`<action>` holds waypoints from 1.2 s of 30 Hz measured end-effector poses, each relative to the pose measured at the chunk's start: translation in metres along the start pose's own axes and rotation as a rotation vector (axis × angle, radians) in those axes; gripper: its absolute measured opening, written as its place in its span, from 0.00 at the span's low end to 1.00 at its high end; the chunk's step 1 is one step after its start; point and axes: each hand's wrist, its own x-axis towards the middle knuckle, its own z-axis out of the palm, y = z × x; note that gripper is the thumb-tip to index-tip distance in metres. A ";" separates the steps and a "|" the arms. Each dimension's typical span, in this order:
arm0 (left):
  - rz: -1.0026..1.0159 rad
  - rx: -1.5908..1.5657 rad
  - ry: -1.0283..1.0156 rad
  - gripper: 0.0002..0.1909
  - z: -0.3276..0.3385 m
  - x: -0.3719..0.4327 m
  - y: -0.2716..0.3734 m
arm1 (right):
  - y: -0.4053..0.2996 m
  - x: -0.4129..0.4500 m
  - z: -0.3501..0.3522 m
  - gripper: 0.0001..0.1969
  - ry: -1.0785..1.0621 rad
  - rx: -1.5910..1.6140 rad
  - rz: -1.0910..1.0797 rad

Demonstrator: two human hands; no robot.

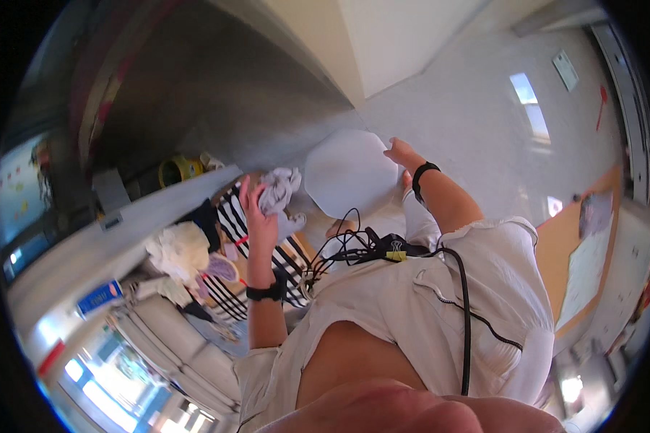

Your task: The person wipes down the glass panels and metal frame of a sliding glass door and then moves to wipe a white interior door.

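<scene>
My left hand (pixel 257 216) has its fingers curled round a crumpled light grey cloth (pixel 279 189), above a black-and-white striped fabric (pixel 230 214) with more clothes on it. In front of me is a white, many-sided flat-topped object (pixel 351 173), perhaps a stool. My right hand (pixel 402 151) is beside its right edge, fingers a little apart and nothing seen in them; whether it touches the edge cannot be told. Black cables (pixel 352 251) and a binder clip (pixel 395 254) hang at my waist.
A cream cloth (pixel 181 251) and a purple oval item (pixel 222 268) lie at left, near a blue box (pixel 100 297) and a grey sofa (pixel 168 330). A yellow round container (pixel 179 170) stands beyond a white ledge (pixel 141 208). A wall corner (pixel 365 89) juts in ahead. A board (pixel 571 254) is at right.
</scene>
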 end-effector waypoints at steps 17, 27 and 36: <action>-0.342 -0.364 -0.045 0.39 0.077 0.184 0.124 | 0.096 0.085 0.127 0.52 -0.343 0.516 0.212; -0.501 -0.424 0.048 0.38 0.081 0.183 0.152 | 0.167 0.113 -0.031 0.31 -0.535 -0.153 -0.083; -0.374 -0.464 -0.027 0.33 0.085 0.194 0.157 | 0.109 0.122 -0.078 0.25 -0.281 -0.697 -0.401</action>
